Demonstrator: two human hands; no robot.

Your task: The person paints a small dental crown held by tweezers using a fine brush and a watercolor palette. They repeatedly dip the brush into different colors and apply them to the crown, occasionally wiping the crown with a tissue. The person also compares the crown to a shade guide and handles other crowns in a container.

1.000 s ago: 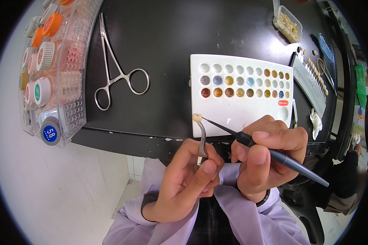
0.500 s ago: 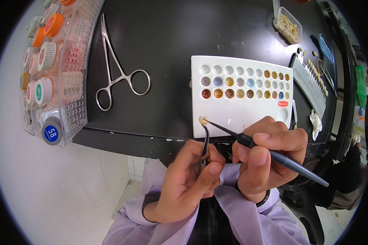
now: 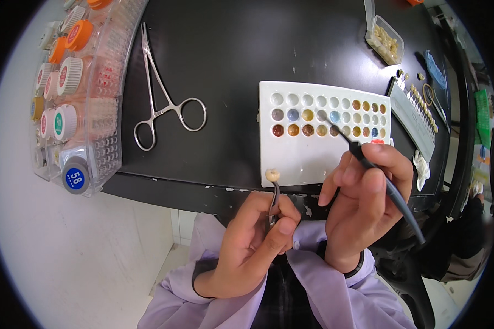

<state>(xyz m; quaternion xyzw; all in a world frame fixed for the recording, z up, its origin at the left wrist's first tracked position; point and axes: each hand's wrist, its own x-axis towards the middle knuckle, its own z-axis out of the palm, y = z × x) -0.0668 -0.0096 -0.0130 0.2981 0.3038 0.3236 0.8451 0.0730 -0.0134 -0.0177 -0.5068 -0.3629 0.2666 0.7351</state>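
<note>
In my left hand (image 3: pixel 252 238) I grip curved metal tweezers (image 3: pixel 275 193), and their tip holds up a small cream tooth crown (image 3: pixel 272 175). The crown appears over the near left corner of a white paint palette (image 3: pixel 299 159). Three rows of small round wells run across the palette, many filled with brown, yellow, blue or grey colour. My right hand (image 3: pixel 362 205) is closed around a slim dark brush (image 3: pixel 396 198). Its fine tip points into the middle row, by a pale well left of the light blue one; whether it touches is hard to tell.
Scissor-shaped metal forceps (image 3: pixel 162 111) lie left of the palette. Beyond them stands a clear rack (image 3: pixel 107 109) of capped bottles. Rightward are a tooth shade guide (image 3: pixel 413 118), a crumpled white tissue (image 3: pixel 421 170) and a box of tooth-like pieces (image 3: pixel 384 45). The black table's (image 3: pixel 225 159) front edge is chipped.
The brush tip has left the crown and moved away to the palette's wells, my right hand shifting with it. My left hand still holds the crown in the tweezers. The view has shifted slightly.
</note>
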